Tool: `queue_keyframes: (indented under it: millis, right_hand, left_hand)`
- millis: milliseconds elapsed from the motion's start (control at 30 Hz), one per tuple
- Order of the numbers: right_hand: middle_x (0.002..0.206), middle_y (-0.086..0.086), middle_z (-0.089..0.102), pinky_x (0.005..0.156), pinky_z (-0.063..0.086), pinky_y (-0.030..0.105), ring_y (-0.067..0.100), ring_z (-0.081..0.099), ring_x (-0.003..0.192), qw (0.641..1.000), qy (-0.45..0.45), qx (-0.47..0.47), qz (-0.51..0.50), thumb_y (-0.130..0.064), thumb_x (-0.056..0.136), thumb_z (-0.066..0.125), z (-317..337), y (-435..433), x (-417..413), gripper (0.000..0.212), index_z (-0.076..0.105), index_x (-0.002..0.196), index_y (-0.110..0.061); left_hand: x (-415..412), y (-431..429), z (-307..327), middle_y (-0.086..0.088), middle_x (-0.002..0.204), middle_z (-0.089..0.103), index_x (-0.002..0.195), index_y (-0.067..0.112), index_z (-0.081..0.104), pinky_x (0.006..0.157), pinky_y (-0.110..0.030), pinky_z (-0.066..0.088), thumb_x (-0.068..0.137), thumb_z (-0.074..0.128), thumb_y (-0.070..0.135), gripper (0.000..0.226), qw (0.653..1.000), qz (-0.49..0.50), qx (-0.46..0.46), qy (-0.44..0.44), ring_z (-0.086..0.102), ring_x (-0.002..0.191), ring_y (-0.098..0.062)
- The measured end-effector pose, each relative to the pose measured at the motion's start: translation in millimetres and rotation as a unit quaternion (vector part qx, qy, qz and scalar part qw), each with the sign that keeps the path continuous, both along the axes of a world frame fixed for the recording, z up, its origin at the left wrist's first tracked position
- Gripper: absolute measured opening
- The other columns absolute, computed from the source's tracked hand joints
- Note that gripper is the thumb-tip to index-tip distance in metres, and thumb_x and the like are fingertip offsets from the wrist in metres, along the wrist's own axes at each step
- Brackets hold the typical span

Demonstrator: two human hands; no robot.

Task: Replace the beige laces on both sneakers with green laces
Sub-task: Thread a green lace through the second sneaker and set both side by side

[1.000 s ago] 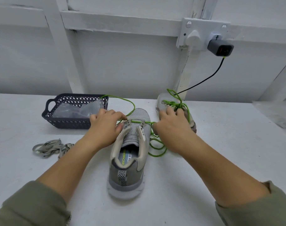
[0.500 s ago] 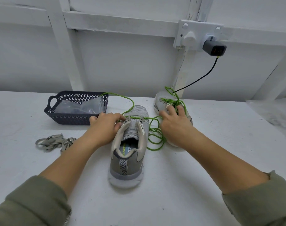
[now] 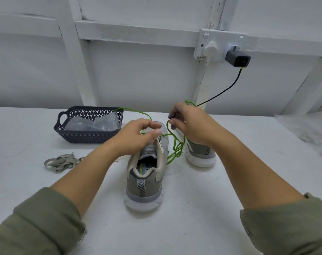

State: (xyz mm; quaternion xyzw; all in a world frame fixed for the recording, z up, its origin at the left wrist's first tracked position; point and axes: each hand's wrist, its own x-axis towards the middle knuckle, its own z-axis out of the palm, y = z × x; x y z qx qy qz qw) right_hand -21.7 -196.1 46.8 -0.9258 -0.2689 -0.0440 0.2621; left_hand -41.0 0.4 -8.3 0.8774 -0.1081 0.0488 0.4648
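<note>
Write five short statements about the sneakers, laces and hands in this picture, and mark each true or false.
1. The beige laces lie on the table, left of the near sneaker. True.
2. The right hand pinches the green lace. True.
3. The basket holds the beige laces. False: it holds clear plastic.
4. The far sneaker has its toe toward the person. False: its heel faces the person.
5. The left hand rests flat on the table. False: it grips the near sneaker's upper.
</note>
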Motion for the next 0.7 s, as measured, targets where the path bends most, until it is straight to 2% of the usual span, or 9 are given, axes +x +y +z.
queue_keyframes:
  millis: [100,167,233,333,400,467,567,600,700]
  right_hand:
    - [0.075,-0.016,0.065,0.075,0.05,0.032,0.006,0.061,0.08,1.0,-0.006,0.028,0.003,-0.026,0.096,0.054,-1,3,1,0.004,0.054,0.093,-0.028]
    - [0.071,-0.015,0.059,0.068,0.045,0.024,0.0,0.056,0.072,0.999,-0.013,0.053,0.003,-0.025,0.097,0.051,1,4,0,0.004,0.055,0.096,-0.026]
    - [0.063,-0.012,0.049,0.057,0.035,0.018,-0.002,0.046,0.057,0.995,-0.023,0.093,-0.011,-0.026,0.1,0.048,6,4,0,0.007,0.054,0.101,-0.023]
    - [0.052,-0.009,0.043,0.05,0.028,0.023,0.003,0.041,0.047,0.993,-0.007,0.103,-0.049,-0.036,0.098,0.05,9,-2,3,0.014,0.054,0.093,-0.023]
    - [0.057,-0.008,0.047,0.05,0.029,0.026,0.004,0.044,0.052,0.998,0.021,0.028,-0.06,-0.045,0.095,0.053,11,-4,1,0.026,0.054,0.081,-0.024]
    - [0.067,-0.004,0.053,0.053,0.033,0.028,0.011,0.05,0.063,0.994,0.04,-0.076,-0.061,-0.048,0.092,0.056,11,-1,-3,0.03,0.054,0.075,-0.024]
    - [0.094,-0.001,0.053,0.071,0.041,0.031,0.021,0.054,0.092,0.992,-0.012,-0.1,-0.077,-0.032,0.094,0.057,7,9,0,0.013,0.057,0.103,-0.023]
    - [0.102,0.001,0.047,0.077,0.042,0.034,0.025,0.049,0.099,0.99,-0.037,-0.097,-0.094,-0.024,0.093,0.056,3,13,2,0.02,0.052,0.113,-0.023]
    - [0.103,0.005,0.037,0.072,0.038,0.034,0.027,0.041,0.096,0.966,-0.12,-0.16,-0.162,-0.003,0.083,0.051,-1,15,-4,0.035,0.043,0.114,-0.016]
  left_hand:
    - [-1,-15,4,0.015,0.109,0.067,0.105,0.032,0.071,0.099,-0.026,0.042,0.088,0.067,0.035,0.018,0.997,-0.055,-0.045,0.025,0.056,0.113,-0.005]
    - [1,-22,7,0.01,0.1,0.071,0.097,0.026,0.072,0.094,-0.024,0.043,0.092,0.063,0.03,0.011,0.996,-0.048,-0.071,0.01,0.06,0.103,-0.005]
    - [6,-21,13,0.009,0.093,0.071,0.091,0.019,0.069,0.083,-0.022,0.043,0.097,0.054,0.027,0.018,0.991,-0.005,-0.137,0.01,0.062,0.092,0.0]
    - [18,-9,20,0.013,0.075,0.066,0.088,0.021,0.057,0.071,-0.024,0.04,0.103,0.041,0.027,0.023,0.952,0.104,-0.286,0.043,0.062,0.076,-0.002]
    - [26,-3,20,0.011,0.061,0.055,0.085,0.02,0.052,0.065,-0.023,0.042,0.104,0.038,0.025,0.024,0.913,0.155,-0.374,0.052,0.054,0.063,-0.006]
    - [31,-2,20,0.005,0.063,0.044,0.083,0.018,0.048,0.053,-0.019,0.039,0.105,0.037,0.023,0.026,0.88,0.182,-0.435,0.046,0.04,0.051,-0.007]
    - [39,-4,22,0.004,0.065,0.038,0.083,0.018,0.046,0.043,-0.016,0.028,0.105,0.036,0.024,0.026,0.861,0.192,-0.469,0.048,0.028,0.045,-0.006]
    - [41,-4,23,0.004,0.065,0.038,0.084,0.018,0.046,0.042,-0.015,0.027,0.105,0.036,0.024,0.025,0.851,0.181,-0.49,0.062,0.028,0.043,-0.005]
    - [45,-6,21,0.004,0.065,0.04,0.088,0.017,0.047,0.041,-0.013,0.033,0.105,0.035,0.022,0.022,0.814,0.146,-0.55,0.118,0.034,0.041,-0.003]
